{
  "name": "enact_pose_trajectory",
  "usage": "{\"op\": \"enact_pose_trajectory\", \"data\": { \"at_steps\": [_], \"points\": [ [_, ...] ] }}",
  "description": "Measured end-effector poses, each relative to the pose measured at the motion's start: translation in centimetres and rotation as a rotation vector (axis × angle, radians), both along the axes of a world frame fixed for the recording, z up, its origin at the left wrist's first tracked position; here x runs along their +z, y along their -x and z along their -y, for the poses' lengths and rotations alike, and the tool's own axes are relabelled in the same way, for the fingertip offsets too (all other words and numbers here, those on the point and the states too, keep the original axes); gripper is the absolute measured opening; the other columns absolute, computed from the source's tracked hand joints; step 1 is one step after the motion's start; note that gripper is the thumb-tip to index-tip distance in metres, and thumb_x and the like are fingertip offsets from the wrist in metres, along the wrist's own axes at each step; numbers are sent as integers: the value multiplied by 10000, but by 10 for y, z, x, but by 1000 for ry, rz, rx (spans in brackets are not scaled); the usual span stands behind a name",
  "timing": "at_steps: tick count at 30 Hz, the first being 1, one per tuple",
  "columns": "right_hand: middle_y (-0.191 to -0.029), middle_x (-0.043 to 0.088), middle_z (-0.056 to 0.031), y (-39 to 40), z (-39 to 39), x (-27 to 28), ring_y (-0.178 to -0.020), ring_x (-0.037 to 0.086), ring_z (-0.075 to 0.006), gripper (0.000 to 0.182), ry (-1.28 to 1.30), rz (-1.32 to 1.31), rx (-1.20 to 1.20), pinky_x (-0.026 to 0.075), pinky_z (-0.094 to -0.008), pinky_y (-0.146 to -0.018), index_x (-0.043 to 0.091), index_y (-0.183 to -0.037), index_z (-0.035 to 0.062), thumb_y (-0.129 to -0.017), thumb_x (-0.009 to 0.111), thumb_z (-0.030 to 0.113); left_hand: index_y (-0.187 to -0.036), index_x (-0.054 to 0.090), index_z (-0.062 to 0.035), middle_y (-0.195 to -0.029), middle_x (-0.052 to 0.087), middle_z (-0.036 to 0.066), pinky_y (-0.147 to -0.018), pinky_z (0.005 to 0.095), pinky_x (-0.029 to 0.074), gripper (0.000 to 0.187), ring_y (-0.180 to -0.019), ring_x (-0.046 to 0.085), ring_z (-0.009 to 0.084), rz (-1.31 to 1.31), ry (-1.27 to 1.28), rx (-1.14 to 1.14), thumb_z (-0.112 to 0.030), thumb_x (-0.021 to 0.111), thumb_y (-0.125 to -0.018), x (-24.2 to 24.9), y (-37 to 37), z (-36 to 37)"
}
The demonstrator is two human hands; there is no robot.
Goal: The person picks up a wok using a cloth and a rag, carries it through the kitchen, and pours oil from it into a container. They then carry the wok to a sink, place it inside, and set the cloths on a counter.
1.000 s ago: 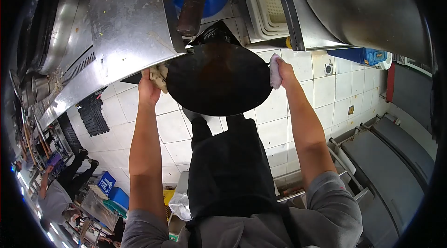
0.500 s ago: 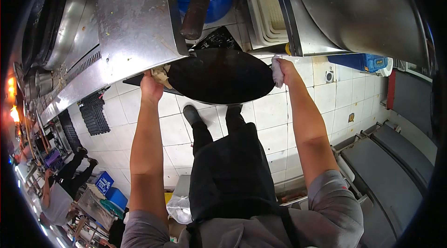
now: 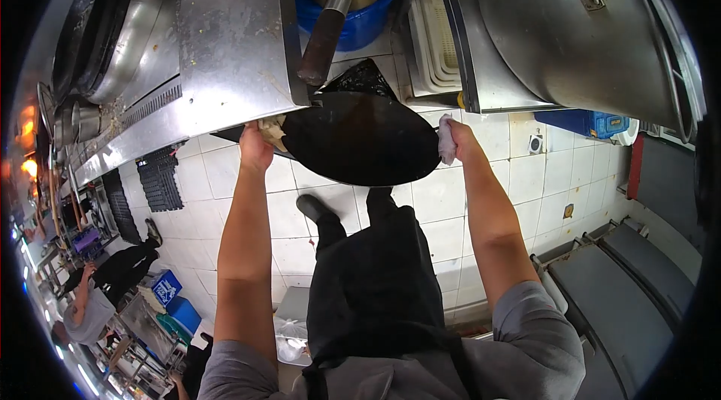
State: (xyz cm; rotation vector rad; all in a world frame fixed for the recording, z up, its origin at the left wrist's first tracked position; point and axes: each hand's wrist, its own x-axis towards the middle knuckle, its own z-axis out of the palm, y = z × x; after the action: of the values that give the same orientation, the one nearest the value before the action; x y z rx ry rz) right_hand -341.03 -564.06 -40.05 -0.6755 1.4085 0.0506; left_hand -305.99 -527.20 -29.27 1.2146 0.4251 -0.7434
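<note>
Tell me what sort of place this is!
It's probably a restaurant kitchen. There's a big black wok in the middle, a huge metal pot on the picture's right, and orange flames at the far left.

Black wok [image 3: 364, 141], beige cloth [image 3: 273, 131], pale lavender cloth [image 3: 447, 141]

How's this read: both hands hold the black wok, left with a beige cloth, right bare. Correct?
One error: the right hand isn't bare; the head view shows it holding a pale grey cloth. Rest stands: both hands hold the black wok, the left hand with a beige cloth.
</note>
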Motion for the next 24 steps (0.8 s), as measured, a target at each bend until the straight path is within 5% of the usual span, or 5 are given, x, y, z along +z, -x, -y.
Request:
{"op": "enact_pose_trajectory", "data": {
  "at_steps": [3,10,12,20,24],
  "points": [
    [-958,665,-122,17,-14,-7,-818,650,-239,453,58,54,19,547,-380,-721,631,-1114,-4,-990,512,415,-1315,489,-26,-1258,600,82,-986,391,473,381,-1137,597,245,-14,-32,15,-279,488,-1029,-3,4,-8],
    [-1106,647,-147,52,-109,55,-1009,613,-225,706,322,-197,103,488,-337,-883,586,-1207,-91,-936,546,559,-1151,574,-103,-919,629,49,-780,360,523,263,-850,624,209,-92,-56,53,-311,471,-1028,-20,62,-87],
    [-1102,642,-114,54,-147,85,-1005,604,-200,693,346,-50,-45,480,-328,-884,597,-1206,-68,-933,542,566,-1177,572,-94,-937,637,55,-795,363,524,293,-867,629,216,-53,219,-1,-321,476,-1019,-20,78,-139],
    [-1061,655,-65,17,-250,140,-912,632,-174,566,442,122,184,525,-326,-794,626,-1222,10,-965,510,501,-1090,592,-79,-847,623,43,-669,331,539,290,-733,623,174,12,15,455,-333,472,-1015,64,123,-309],
    [-1046,669,-157,-39,-351,215,-919,658,-247,631,577,264,324,531,-367,-839,613,-1133,-104,-952,555,498,-1072,603,-56,-831,609,33,-635,296,518,239,-690,597,151,103,177,711,-262,507,-999,131,145,-432]
  ]
}}
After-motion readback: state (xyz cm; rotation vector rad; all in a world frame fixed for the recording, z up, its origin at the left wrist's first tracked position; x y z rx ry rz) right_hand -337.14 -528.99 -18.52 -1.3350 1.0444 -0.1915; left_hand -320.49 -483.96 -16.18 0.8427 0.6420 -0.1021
